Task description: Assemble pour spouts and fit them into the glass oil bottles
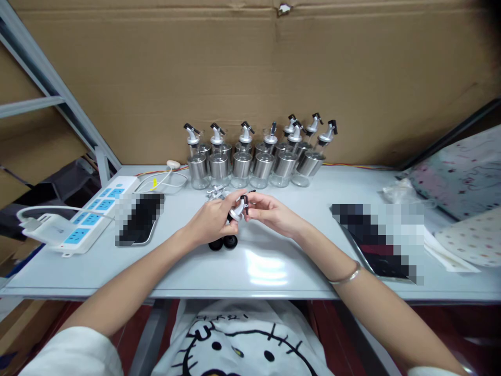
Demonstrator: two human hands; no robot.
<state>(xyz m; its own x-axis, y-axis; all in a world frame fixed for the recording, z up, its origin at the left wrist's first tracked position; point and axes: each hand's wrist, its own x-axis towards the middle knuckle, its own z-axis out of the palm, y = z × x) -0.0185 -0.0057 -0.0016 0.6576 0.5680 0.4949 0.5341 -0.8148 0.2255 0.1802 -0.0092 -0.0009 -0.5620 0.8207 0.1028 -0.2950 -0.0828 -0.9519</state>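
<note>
My left hand [214, 218] is closed around the silver body of a pour spout [237, 211] with a black flip cap. The fingers of my right hand [270, 213] pinch the black cap of the same spout from the right side. Just below my left hand lie black round stoppers [230, 241], partly covered by it. Behind the hands is a small pile of silver spout parts [214, 193]. Farther back, glass bottles with steel sleeves [242, 166] stand in rows, several topped with spouts like the one I hold.
At the left are a white power strip [92, 211] with a plugged-in charger [49, 232], and a phone [141, 218]. A dark tablet-like device [371, 243] lies at the right, near a crumpled plastic bag [401, 192] and patterned fabric [465, 172]. Cardboard [250, 68] closes off the back.
</note>
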